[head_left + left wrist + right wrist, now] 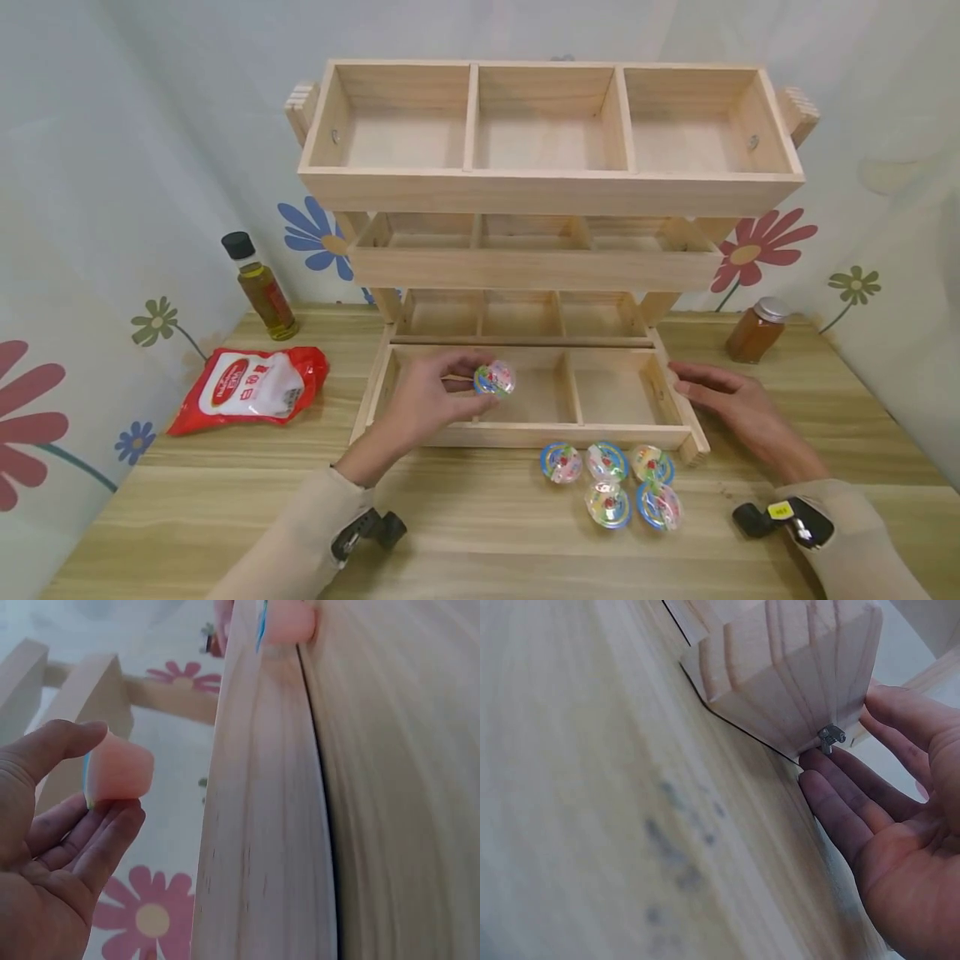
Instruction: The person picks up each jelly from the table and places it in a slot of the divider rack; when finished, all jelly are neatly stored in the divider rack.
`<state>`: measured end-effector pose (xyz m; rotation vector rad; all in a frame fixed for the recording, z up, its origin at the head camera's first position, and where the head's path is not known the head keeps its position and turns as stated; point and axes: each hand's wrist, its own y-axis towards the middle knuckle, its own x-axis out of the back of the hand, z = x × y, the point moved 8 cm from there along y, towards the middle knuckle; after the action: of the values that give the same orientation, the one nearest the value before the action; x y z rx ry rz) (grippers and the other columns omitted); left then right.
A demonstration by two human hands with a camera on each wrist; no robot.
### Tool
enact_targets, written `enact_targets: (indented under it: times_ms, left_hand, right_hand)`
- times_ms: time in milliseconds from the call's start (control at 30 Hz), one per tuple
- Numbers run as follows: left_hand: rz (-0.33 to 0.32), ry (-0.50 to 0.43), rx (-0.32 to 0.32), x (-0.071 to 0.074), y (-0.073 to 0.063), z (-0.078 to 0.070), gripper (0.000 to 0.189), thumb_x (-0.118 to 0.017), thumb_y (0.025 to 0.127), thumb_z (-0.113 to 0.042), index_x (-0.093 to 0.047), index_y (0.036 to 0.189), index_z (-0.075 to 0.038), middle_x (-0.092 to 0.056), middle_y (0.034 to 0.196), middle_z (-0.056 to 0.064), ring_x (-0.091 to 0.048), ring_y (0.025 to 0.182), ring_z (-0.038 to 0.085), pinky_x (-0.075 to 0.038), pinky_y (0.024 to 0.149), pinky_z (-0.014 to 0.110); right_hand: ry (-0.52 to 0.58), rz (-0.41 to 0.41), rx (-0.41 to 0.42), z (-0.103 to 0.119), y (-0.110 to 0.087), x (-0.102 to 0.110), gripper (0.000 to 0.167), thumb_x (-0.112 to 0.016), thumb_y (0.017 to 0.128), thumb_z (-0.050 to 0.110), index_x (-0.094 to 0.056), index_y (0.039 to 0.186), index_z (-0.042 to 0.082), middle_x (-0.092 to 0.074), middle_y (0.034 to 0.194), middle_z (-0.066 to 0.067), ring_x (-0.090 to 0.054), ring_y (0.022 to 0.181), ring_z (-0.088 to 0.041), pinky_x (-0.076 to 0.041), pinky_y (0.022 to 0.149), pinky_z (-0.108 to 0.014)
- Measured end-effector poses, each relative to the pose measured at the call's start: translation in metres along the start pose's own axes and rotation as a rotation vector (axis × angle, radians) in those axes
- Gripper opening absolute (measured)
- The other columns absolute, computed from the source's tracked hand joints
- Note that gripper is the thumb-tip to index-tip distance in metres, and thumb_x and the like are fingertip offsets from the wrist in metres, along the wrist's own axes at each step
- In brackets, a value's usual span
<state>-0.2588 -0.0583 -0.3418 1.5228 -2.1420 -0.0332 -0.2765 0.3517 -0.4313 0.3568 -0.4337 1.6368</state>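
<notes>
Left hand: the left hand (435, 396) pinches one cup; thumb on the upper side, fingers under, gap only as wide as the cup.
Held cup: the held cup (494, 379) sits at the left fingertips, above the bottom tray (555, 437). Lid shows to the head camera. Side grip probably keeps the thin lid unpressed and the base free. Left hand hides most of the tray's left divider, so can't tell which compartment it's over.
Right hand: the right hand (738, 408) holds no cup. Fingers loosely extended, touching the rack (480, 193) at its right end, fingertips next to a metal fastener (830, 737). Looks like a steadying touch, not a firm grip.
Loose cups: five loose cups (608, 505) on the table (450, 517), right of the left hand and nearer the person, left of the right hand. Clustered by the tray's front wall, likely to keep the reach short.
Bag: the red bag (255, 383) lies flat, left of the left hand.
Bottle: the oil bottle (266, 287) stands beyond the bag, farther out from the left hand.
Jar: the jar (756, 332) stands just beyond the right hand, apart from the rack; seemingly parked out of the way.
</notes>
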Motion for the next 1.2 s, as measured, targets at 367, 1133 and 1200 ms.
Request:
enact_targets:
  times_ms: [367, 1133, 1200]
  left_hand:
    - [-0.134, 0.13, 0.064, 0.045, 0.014, 0.025, 0.046, -0.09, 0.085, -0.01, -0.072, 0.125, 0.003, -0.075, 0.116, 0.016, -0.075, 0.103, 0.03, -0.063, 0.087, 0.036]
    - [-0.11, 0.262, 0.204, 0.048, 0.018, 0.063, 0.038, -0.09, 0.083, -0.014, -0.076, 0.116, 0.0, -0.078, 0.107, 0.012, -0.074, 0.095, 0.024, -0.061, 0.078, 0.035]
    - [-0.104, 0.258, 0.203, 0.047, 0.018, 0.066, 0.039, -0.09, 0.083, -0.013, -0.076, 0.117, 0.001, -0.078, 0.107, 0.012, -0.074, 0.095, 0.024, -0.061, 0.078, 0.034]
  right_hand:
    - [-0.019, -0.006, -0.005, 0.001, 0.0, -0.001, 0.064, -0.065, 0.106, 0.047, -0.055, 0.155, 0.008, -0.049, 0.16, -0.018, -0.04, 0.146, -0.033, -0.039, 0.108, -0.034]
    - [0.0, -0.008, -0.004, -0.003, -0.001, 0.001, 0.062, -0.066, 0.105, 0.045, -0.055, 0.155, 0.01, -0.058, 0.152, -0.001, -0.045, 0.136, -0.012, -0.042, 0.093, -0.009]
    - [-0.005, -0.01, -0.004, -0.002, -0.001, 0.001, 0.062, -0.066, 0.105, 0.045, -0.056, 0.155, 0.01, -0.058, 0.153, -0.001, -0.045, 0.137, -0.013, -0.041, 0.093, -0.008]
